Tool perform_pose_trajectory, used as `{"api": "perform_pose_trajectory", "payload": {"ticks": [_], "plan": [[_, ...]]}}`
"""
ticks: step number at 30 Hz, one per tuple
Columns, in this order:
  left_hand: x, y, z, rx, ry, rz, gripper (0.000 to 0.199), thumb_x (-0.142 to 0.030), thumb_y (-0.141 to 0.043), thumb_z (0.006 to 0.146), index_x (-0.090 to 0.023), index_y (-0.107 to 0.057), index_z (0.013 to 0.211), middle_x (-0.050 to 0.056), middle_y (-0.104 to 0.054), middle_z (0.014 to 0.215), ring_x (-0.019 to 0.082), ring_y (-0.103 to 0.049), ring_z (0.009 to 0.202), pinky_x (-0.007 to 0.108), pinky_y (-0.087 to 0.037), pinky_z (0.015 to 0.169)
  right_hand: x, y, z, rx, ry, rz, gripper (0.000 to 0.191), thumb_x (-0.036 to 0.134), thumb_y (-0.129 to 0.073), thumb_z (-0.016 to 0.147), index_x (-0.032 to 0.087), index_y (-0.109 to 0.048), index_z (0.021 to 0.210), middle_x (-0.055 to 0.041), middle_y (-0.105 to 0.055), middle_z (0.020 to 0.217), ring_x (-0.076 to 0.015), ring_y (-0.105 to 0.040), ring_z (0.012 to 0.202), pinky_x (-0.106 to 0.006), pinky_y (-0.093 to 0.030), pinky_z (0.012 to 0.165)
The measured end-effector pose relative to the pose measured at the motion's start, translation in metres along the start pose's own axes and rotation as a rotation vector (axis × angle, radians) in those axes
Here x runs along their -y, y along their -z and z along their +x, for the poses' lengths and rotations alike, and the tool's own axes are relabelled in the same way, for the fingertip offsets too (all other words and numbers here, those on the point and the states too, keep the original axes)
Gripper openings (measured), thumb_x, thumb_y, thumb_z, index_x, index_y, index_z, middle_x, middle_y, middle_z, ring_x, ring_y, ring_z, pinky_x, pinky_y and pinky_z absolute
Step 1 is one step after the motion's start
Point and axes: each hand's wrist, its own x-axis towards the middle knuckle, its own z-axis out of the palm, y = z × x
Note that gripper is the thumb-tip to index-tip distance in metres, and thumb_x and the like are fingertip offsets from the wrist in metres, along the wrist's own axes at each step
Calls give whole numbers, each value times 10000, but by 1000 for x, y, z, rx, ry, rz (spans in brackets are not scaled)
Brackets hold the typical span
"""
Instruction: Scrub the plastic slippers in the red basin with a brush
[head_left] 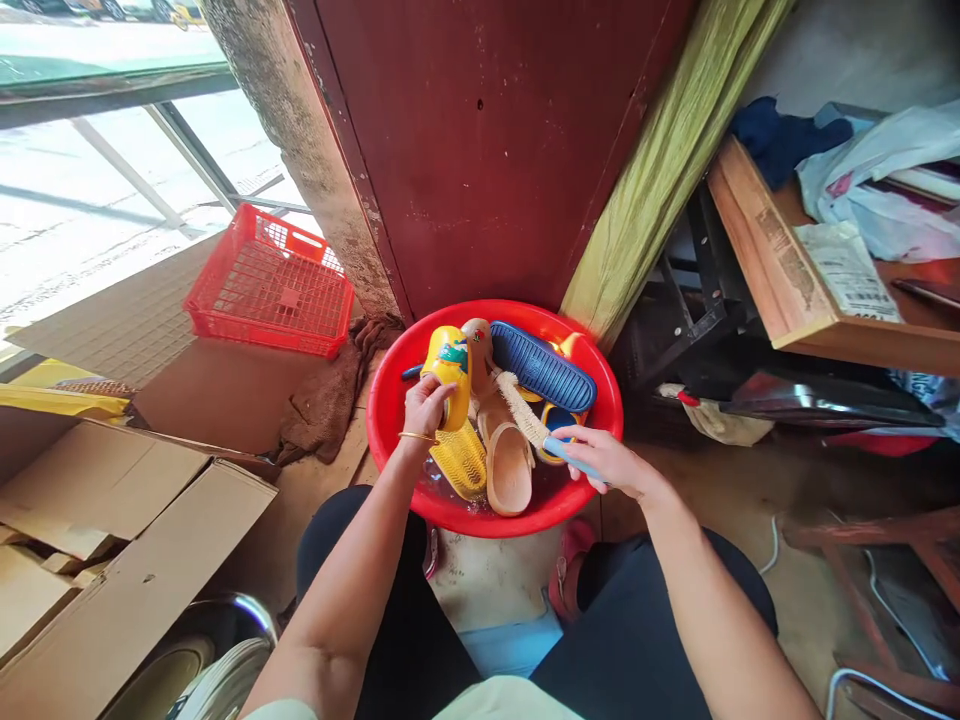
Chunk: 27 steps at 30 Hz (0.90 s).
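Left hand (427,405) gripping yellow shoe (450,350) with green decoration, above left part of red basin (510,524). Right hand (604,460) closed around blue handle of brush (525,410), pale bristles angled toward shoe. In basin: blue slipper (544,365) sole up, yellow slipper (463,462) ridged sole showing, beige clog (512,475) near front rim, water. Beyond basin, dark red door (480,190); to left, red plastic crate (262,332).

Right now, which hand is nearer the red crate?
Left. The left hand, holding a yellow shoe over the basin, is on the side towards the red crate; the right hand, holding a brush, is at the basin's opposite side.
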Motion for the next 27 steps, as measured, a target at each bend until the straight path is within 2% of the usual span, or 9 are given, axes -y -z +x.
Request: {"api": "perform_pose_trajectory", "payload": {"ticks": [2,4,8,10,13,18,23,25,27], "plan": [[-1,-6,-11,92,-49,190,228,-381,-619,718,-198,-496,662,-25,-501,652,130,-470,624,246,-408,607,4,8,-2,-23,82,45,620,534,-531,890,157,-537,1382,22,-645,649,-75,-433,352,-191,-323,352],[1,-12,-23,195,-121,438,189,-345,-612,749,-199,-528,661,-1,-545,695,154,-523,688,272,-440,680,5,9,2,-141,164,-2,651,552,-507,902,159,-504,1421,-2,-671,704,-95,-482,396,-212,-381,388],[10,-30,-44,384,-198,728,186,-297,-559,838,-201,-582,680,55,-597,798,193,-597,822,301,-465,793,1,-18,18,-447,270,-445,509,424,-451,952,232,-547,1413,-76,-730,1011,-187,-676,786,-273,-533,686],[17,-39,-50,442,-222,777,181,-271,-525,863,-200,-611,720,74,-606,840,204,-608,871,302,-470,810,0,-39,29,-456,255,-721,498,375,-425,971,298,-510,1456,-75,-718,1096,-209,-680,915,-276,-522,768],[27,-49,-49,508,-247,806,162,-228,-506,855,-198,-628,753,83,-612,877,206,-612,900,299,-475,823,2,-56,47,-384,188,-1000,532,386,-362,1011,364,-356,1543,-71,-707,1068,-199,-687,862,-260,-503,722],[37,-49,-35,541,-169,722,106,-205,-539,790,-191,-619,721,48,-631,837,190,-612,844,300,-484,817,3,-49,70,-465,36,-1062,537,341,-304,1036,333,-286,1573,-87,-700,1106,-192,-686,901,-263,-501,766],[40,-35,-28,376,107,293,166,-305,-545,793,-170,-641,794,17,-645,699,192,-620,736,289,-499,673,-7,-71,57,-331,247,-1069,525,381,-310,1032,387,-305,1557,-53,-695,1139,-185,-684,934,-243,-509,757],[37,-29,-27,307,192,151,216,-350,-563,792,-168,-657,862,24,-667,695,200,-636,709,292,-505,631,-12,-74,52,-324,248,-1086,524,392,-313,1030,394,-309,1554,-56,-694,1144,-187,-689,913,-246,-515,738],[33,-24,-26,299,254,75,278,-404,-578,794,-172,-661,924,33,-685,710,202,-655,691,297,-516,612,-16,-67,52,-388,171,-1086,531,385,-324,1026,366,-320,1557,-71,-699,1142,-196,-693,896,-261,-524,736]]}}
